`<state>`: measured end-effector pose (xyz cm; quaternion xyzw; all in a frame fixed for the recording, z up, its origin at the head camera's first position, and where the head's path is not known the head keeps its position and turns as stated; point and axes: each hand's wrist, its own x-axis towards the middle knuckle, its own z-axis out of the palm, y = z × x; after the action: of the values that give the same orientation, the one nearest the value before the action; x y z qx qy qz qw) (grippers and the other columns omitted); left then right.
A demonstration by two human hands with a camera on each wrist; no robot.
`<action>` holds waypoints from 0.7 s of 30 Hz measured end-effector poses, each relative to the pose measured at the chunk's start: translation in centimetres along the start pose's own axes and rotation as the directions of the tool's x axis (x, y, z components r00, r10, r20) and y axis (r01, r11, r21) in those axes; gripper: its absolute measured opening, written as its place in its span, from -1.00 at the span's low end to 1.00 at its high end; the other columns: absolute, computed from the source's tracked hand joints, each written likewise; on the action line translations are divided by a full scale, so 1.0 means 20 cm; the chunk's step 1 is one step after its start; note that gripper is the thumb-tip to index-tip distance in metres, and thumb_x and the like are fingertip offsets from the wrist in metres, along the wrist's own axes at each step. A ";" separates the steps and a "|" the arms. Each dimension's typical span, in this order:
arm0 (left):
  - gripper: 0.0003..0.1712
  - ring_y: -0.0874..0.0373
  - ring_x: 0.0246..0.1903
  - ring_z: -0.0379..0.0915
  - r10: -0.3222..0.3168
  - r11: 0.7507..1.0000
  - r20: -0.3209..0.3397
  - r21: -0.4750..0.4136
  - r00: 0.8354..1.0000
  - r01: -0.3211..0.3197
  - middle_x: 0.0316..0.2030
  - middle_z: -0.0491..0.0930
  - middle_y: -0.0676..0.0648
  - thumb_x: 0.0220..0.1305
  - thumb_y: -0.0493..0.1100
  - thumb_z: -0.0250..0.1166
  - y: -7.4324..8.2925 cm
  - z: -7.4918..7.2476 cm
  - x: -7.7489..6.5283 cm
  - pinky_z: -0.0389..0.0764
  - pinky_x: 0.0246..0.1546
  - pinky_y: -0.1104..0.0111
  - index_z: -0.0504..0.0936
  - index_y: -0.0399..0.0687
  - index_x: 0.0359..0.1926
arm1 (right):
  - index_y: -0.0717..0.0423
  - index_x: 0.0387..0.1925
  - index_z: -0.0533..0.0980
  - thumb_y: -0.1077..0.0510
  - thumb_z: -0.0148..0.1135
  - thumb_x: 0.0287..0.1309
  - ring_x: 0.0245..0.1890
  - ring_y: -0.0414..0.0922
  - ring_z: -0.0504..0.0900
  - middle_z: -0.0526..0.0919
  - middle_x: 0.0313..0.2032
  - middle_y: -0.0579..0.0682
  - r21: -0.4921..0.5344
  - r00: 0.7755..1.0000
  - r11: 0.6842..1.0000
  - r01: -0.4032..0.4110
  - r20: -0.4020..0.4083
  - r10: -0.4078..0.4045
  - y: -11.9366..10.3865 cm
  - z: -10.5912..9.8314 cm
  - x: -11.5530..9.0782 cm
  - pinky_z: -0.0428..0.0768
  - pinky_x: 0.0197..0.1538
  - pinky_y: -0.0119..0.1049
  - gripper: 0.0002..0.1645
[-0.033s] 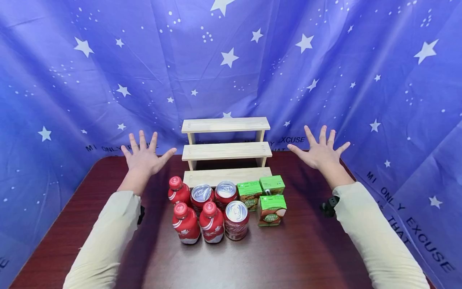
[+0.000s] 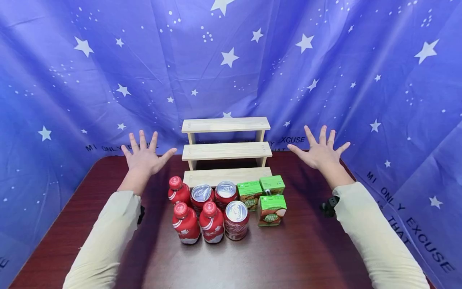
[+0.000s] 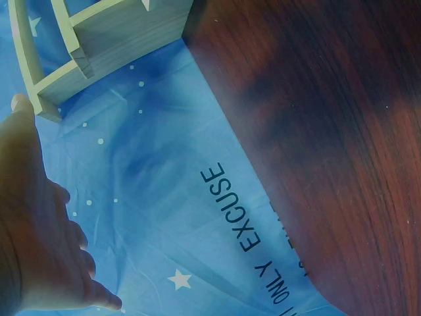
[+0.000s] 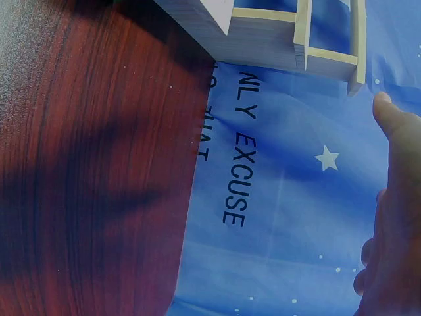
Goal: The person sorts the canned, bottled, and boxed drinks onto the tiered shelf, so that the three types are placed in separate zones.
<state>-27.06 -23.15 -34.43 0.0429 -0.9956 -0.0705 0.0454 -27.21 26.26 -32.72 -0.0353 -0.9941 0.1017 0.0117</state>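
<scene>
creased starry cloth point(image 2: 231, 88) behind, red bottles point(image 2: 186, 224), metal-topped cans point(image 2: 236, 220), boxy green cartons point(image 2: 271, 210) crowding the near side of a three-step wooden stand point(image 2: 226, 151), glossy table point(image 2: 274, 257), left hand point(image 2: 143, 158) and right hand point(image 2: 322, 153) splayed wide

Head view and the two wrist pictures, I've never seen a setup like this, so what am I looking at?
There's no machine here, just a person's bare left hand and right hand, fingers spread, holding nothing. The wide picture comes from a camera worn on the head, looking forward and down. The other two come from cameras on the wrists, each showing that side's hand at the edge. On the dark table stand three red bottles, three cans and three green-topped boxes, in front of a three-step wooden rack.
</scene>
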 end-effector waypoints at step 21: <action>0.20 -0.35 0.31 -0.89 -0.011 1.000 0.024 -0.008 1.000 0.011 0.41 -0.56 -0.37 0.01 0.70 -0.38 -0.04 -0.02 -0.08 -0.57 0.16 -0.35 -0.31 0.07 0.47 | -0.29 0.45 -0.37 -0.73 -0.39 -0.08 0.32 0.34 -0.68 -0.55 0.38 0.38 -0.029 1.000 1.000 0.000 0.005 0.001 0.04 -0.04 -0.12 -0.67 -0.02 0.51 0.18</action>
<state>-25.29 -23.85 -34.24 0.0474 -0.9955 -0.0753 0.0333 -24.84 26.95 -32.08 -0.0355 -0.9955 0.0872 0.0088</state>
